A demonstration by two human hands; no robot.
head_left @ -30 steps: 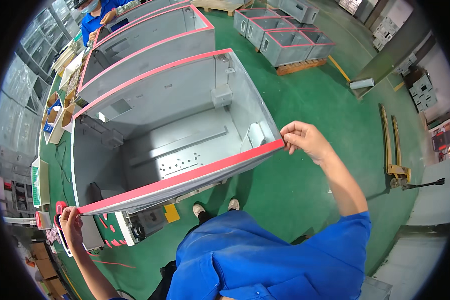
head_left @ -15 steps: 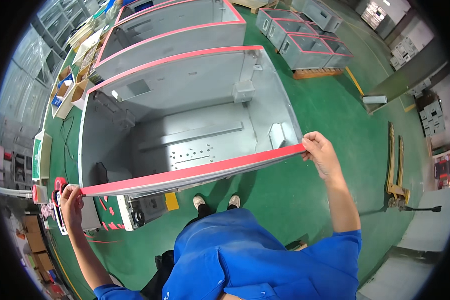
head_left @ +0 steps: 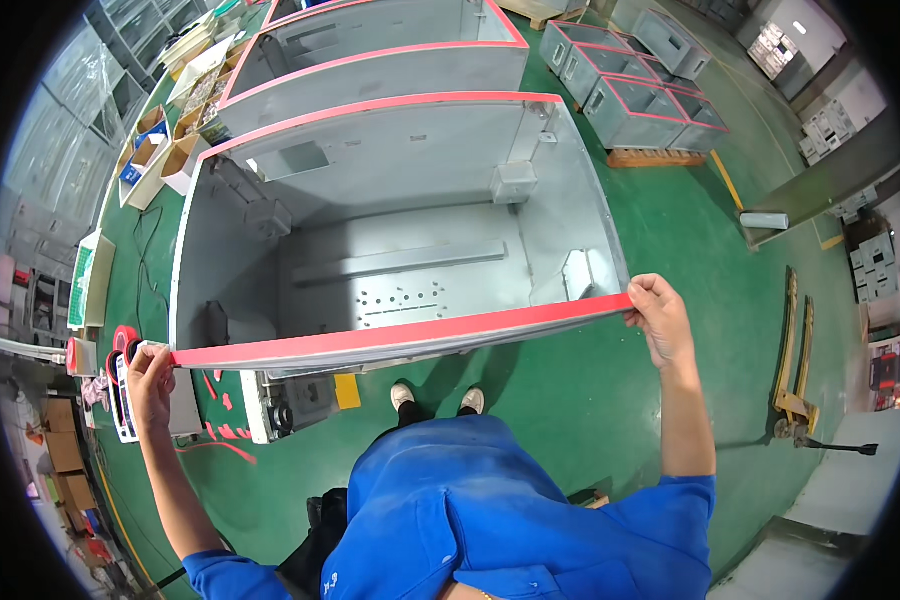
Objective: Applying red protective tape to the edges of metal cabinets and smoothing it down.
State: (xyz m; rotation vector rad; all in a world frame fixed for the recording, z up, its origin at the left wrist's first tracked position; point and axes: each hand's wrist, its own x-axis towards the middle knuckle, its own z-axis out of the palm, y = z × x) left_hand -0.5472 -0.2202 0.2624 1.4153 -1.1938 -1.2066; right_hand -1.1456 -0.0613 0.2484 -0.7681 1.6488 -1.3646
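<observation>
A large open grey metal cabinet [head_left: 410, 200] stands in front of me, its open side facing up. Along its near rim stretches a strip of red tape [head_left: 400, 332], from corner to corner. My left hand [head_left: 151, 385] pinches the tape's left end at the near left corner. At the near right corner, my right hand [head_left: 660, 318] has the other end between thumb and fingers. The far rim also bears red tape, while the left and right rims look grey. Inside the cabinet are a long bar [head_left: 400, 264], small corner boxes and a group of holes.
More grey cabinets with red-taped rims [head_left: 380, 75] stand beyond. Others sit on a wooden pallet [head_left: 658, 158] at the far right. Parts boxes [head_left: 148, 160] line the left. Red tape rolls [head_left: 123, 345] lie by my left hand. A yellow pallet jack [head_left: 794, 380] is at right.
The view has shifted a little, so the cabinet and both hands appear slightly farther right. Both hands keep their pinch on the tape's ends.
</observation>
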